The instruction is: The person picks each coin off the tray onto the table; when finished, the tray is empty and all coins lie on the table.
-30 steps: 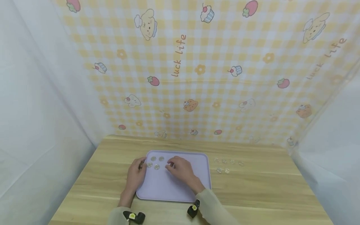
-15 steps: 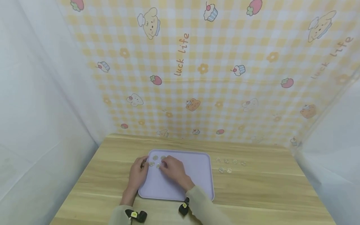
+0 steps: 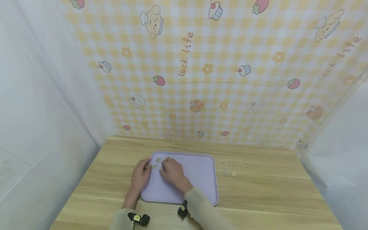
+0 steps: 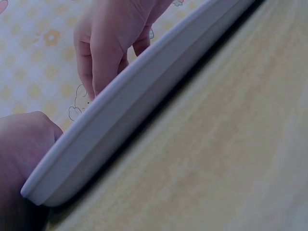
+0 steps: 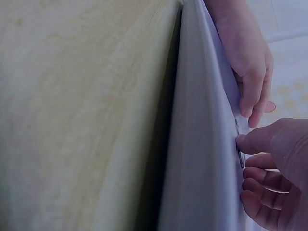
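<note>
A lilac tray point(image 3: 198, 188) lies on the wooden table, bearing several small clear round discs near its far left corner. Two discs point(image 3: 158, 160) show fully in the head view; others are partly covered by my right hand point(image 3: 172, 172). In the right wrist view, the thumb and index finger of that hand point(image 5: 281, 159) pinch at a thin disc point(image 5: 242, 160) low on the tray, its other fingers curled. My left hand point(image 3: 141, 175) rests at the tray's left rim, fingers loosely bent, with no disc in it.
Right of the tray, several more clear discs point(image 3: 231, 163) lie on the table point(image 3: 267, 188) in two rows. A yellow checked cloth point(image 3: 201, 89) hangs behind the table. White sheets point(image 3: 43, 95) close off the sides.
My right hand has moved left across the tray and come down over the discs, covering part of the right-hand ones. The left hand keeps its place at the rim.
</note>
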Demonstrator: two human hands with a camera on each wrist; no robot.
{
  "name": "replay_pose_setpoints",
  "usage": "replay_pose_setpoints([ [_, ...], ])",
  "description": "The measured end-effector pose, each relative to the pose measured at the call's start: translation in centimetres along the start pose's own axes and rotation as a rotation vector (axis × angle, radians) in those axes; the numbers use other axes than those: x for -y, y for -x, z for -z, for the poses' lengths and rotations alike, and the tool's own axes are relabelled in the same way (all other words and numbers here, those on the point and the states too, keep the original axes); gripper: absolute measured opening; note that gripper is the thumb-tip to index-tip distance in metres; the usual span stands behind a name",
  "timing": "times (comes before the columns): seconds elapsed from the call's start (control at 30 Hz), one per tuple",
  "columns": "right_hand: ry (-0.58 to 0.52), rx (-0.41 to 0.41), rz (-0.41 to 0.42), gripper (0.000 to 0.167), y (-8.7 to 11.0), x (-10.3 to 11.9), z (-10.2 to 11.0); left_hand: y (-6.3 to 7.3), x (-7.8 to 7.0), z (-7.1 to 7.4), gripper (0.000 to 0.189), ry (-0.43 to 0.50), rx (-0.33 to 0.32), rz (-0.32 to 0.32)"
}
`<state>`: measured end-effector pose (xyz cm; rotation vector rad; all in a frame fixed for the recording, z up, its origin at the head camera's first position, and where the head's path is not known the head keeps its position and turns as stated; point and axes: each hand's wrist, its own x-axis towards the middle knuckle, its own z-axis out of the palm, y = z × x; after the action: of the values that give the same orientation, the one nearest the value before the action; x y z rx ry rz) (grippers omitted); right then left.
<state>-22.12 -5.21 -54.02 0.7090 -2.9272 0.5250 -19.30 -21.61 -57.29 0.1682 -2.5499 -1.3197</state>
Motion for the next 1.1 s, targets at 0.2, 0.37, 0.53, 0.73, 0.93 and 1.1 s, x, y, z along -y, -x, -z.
replay_pose_setpoints([
  [0.2,-0.025,0.028,-0.033,0.016,-0.1,0.2,0.2,0.0,-0.1,-0.1,0.035,0.007,0.003,-0.004],
  [0.37,-0.052,0.064,-0.053,0.014,-0.5,0.0,0.2,0.0,-0.3,-0.1,0.035,0.010,0.008,-0.005],
  [0.53,-0.115,0.131,-0.080,0.012,-1.5,-0.3,0.3,0.0,-0.3,0.0,0.034,0.012,-0.009,-0.017],
  [0.73,-0.172,0.213,-0.126,0.012,-2.2,-0.2,0.9,-0.2,0.0,0.1,0.035,0.019,-0.004,-0.019],
  [0.93,-0.097,0.195,-0.095,0.016,-1.7,0.6,0.7,0.1,0.1,-0.1,0.035,0.011,-0.014,-0.013],
  [1.1,0.046,0.156,-0.031,0.021,-1.4,1.4,0.5,0.0,0.1,-0.2,0.034,-0.003,-0.014,-0.009],
])
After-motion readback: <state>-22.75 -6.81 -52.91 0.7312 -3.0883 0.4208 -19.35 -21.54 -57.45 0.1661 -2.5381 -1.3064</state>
